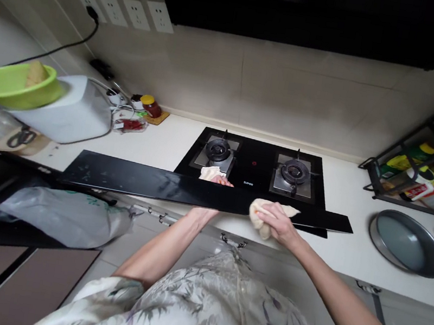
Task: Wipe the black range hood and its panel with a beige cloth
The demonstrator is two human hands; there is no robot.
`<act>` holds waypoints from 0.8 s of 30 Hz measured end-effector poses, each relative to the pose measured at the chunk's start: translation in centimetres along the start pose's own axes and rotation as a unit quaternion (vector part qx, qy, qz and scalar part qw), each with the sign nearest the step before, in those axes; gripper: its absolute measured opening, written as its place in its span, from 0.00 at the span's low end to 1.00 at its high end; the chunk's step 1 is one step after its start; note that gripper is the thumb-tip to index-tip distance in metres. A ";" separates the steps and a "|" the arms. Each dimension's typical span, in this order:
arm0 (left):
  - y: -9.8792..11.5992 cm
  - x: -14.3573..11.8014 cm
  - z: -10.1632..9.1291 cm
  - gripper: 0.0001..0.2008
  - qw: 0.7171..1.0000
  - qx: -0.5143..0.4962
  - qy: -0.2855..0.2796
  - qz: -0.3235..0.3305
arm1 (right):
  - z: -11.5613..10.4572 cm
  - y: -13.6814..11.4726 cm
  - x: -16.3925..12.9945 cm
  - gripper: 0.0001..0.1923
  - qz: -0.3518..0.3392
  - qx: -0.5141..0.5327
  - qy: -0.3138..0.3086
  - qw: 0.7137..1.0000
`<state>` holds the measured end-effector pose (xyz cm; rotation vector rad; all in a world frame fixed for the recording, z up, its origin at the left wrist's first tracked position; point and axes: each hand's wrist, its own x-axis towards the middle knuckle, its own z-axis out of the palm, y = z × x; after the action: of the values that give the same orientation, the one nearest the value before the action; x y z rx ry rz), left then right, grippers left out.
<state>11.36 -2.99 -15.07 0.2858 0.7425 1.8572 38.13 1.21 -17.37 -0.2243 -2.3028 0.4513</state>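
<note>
A long, flat black panel (135, 180) with smudges on its left part is held up level in front of the gas stove (258, 150). My left hand (220, 180) reaches under the panel and grips it from below. A pale cloth (210, 172) shows beside its fingertips at the far edge; the palm is hidden by the panel. On the right part of the panel, my right hand (277, 221) is closed around a cream cloth (260, 225), which is pressed against the panel and hangs over its near edge.
Right of the stove are a round metal pan (408, 242) and a black rack (416, 177) of bottles. To the left stand a white appliance (70, 112), a green basin (10, 85) and a yellow-lidded jar (150, 107). Overhead hangs a black range hood (290, 12); a plastic bag (68, 216) lies lower left.
</note>
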 end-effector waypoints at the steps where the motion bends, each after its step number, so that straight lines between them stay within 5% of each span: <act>1: -0.1 0.0 -0.1 0.21 1.000 0.001 0.000 0.002 | -0.7 0.2 -0.8 0.20 0.040 -0.004 0.014 0.999; 6: -0.1 -0.2 -0.1 0.19 1.000 0.004 -0.009 0.008 | -0.7 -1.2 0.3 0.12 0.272 -0.023 0.032 0.962; 11: 0.2 -0.3 0.7 0.17 1.000 0.000 -0.012 0.019 | 1.2 -4.3 4.9 0.23 0.444 -0.068 0.023 0.893; 20: 0.1 -0.4 0.8 0.16 1.000 0.001 -0.017 0.017 | 0.8 -5.3 6.9 0.25 0.539 -0.050 -0.016 0.841; 24: 0.3 -0.9 0.7 0.15 1.000 0.004 -0.022 0.013 | 0.8 -5.7 7.1 0.25 0.541 -0.016 -0.029 0.840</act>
<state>11.91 -3.64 -14.20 0.3415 0.7197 1.8660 32.51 -2.14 -10.96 -1.5765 -2.0279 0.9613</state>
